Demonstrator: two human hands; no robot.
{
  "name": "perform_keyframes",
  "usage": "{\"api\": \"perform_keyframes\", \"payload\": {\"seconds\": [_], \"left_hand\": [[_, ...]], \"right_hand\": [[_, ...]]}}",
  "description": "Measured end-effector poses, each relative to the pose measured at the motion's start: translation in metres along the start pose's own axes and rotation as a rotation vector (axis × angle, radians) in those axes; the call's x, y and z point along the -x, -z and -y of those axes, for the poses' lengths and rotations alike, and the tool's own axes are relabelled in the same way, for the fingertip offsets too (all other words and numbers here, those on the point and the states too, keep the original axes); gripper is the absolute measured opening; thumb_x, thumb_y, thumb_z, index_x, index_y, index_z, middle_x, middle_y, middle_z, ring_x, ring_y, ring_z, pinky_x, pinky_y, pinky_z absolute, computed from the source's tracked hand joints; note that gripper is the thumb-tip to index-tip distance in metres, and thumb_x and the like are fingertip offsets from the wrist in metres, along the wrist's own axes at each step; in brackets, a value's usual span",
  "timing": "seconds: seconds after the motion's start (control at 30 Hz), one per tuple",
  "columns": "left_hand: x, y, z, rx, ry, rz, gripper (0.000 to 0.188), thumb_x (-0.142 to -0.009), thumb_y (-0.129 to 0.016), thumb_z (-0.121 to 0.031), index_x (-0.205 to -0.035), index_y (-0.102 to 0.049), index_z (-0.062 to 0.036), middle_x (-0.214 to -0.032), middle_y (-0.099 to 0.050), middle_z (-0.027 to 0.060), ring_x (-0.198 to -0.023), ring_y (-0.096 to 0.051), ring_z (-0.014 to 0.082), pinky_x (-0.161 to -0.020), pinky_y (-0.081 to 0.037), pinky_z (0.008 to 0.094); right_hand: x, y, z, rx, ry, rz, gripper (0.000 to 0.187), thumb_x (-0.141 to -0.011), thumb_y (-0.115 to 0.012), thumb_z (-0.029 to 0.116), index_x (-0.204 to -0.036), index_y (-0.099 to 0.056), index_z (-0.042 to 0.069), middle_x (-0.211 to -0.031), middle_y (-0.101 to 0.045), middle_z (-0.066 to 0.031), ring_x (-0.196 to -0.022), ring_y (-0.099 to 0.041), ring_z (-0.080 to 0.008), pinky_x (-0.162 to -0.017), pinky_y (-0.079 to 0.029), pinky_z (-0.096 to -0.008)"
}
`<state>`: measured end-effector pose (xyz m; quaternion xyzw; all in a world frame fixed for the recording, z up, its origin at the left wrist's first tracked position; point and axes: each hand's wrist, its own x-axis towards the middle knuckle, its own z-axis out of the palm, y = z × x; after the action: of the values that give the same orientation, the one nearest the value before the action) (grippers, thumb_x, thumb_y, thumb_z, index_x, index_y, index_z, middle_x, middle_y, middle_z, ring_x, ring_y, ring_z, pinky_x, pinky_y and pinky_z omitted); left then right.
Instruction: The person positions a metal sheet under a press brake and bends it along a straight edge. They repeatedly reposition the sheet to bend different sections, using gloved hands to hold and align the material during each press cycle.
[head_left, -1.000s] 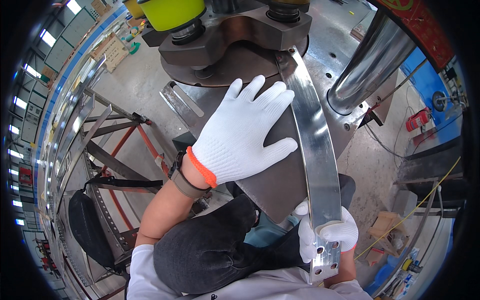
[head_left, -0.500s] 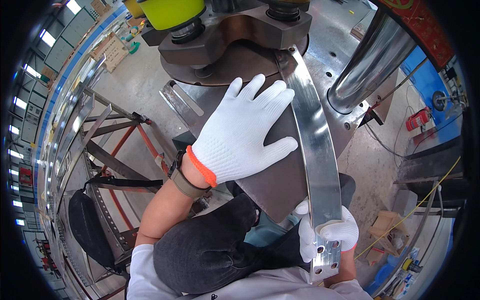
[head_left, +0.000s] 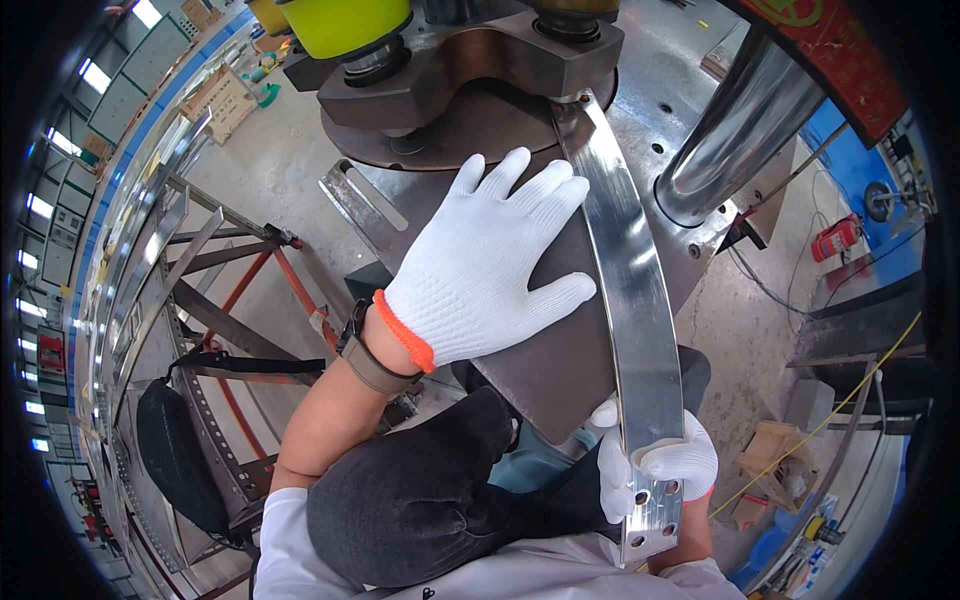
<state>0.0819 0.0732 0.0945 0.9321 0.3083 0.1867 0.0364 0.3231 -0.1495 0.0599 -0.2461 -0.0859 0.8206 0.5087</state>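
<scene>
My left hand (head_left: 500, 255), in a white knit glove with an orange cuff, lies with fingers spread on a dark metal plate (head_left: 555, 390). Its fingertips reach close to a long, shiny metal strip (head_left: 630, 270) with a slight curve. The strip's far end rests by the round dark die base (head_left: 440, 150) of a machine. At the near end, where several holes are punched, my right hand (head_left: 665, 460) wraps around the strip from underneath, thumb over the top. The right palm is hidden beneath the metal.
A thick steel column (head_left: 725, 140) rises at the right of the machine table. Ahead stands a dark clamp block (head_left: 480, 60) with a yellow-green cylinder (head_left: 345, 25). On the left is a metal rack (head_left: 215, 330) holding long strips. A red fire extinguisher (head_left: 835, 240) is at far right.
Both hands and the strip stay nearly still. The red panel and steel column at the upper right have shifted slightly up and left.
</scene>
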Motion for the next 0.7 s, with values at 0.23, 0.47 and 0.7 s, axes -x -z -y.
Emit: {"api": "perform_keyframes", "payload": {"seconds": [0.23, 0.47, 0.7], "left_hand": [[0.0011, -0.0005, 0.0003, -0.003, 0.004, -0.008, 0.083, -0.106, -0.072, -0.057, -0.169, -0.053, -0.006, -0.172, -0.054, 0.0227, -0.162, -0.043, 0.0519, -0.138, -0.028, 0.0646], [0.0002, 0.0001, -0.0002, -0.006, 0.005, 0.001, 0.084, -0.106, -0.072, -0.057, -0.169, -0.052, -0.0068, -0.172, -0.054, 0.0221, -0.162, -0.043, 0.0513, -0.138, -0.028, 0.0645], [-0.0003, 0.0015, -0.0003, -0.004, 0.008, 0.011, 0.083, -0.105, -0.073, -0.056, -0.169, -0.053, -0.0068, -0.172, -0.054, 0.0217, -0.162, -0.044, 0.0512, -0.138, -0.029, 0.0646]], "right_hand": [[0.0, -0.0016, -0.0002, 0.004, -0.012, 0.009, 0.079, -0.091, -0.078, 0.008, -0.161, -0.052, -0.017, -0.098, -0.075, -0.0331, -0.076, -0.08, -0.0406, -0.063, -0.066, -0.0472], [0.0004, 0.003, 0.0003, 0.001, -0.015, 0.02, 0.079, -0.089, -0.078, 0.006, -0.16, -0.052, -0.017, -0.099, -0.075, -0.0332, -0.075, -0.08, -0.0407, -0.063, -0.067, -0.0481], [0.0003, -0.0001, -0.0012, -0.026, -0.011, -0.009, 0.077, -0.089, -0.077, 0.004, -0.158, -0.054, -0.019, -0.099, -0.075, -0.0333, -0.074, -0.08, -0.0419, -0.063, -0.066, -0.0479]]}}
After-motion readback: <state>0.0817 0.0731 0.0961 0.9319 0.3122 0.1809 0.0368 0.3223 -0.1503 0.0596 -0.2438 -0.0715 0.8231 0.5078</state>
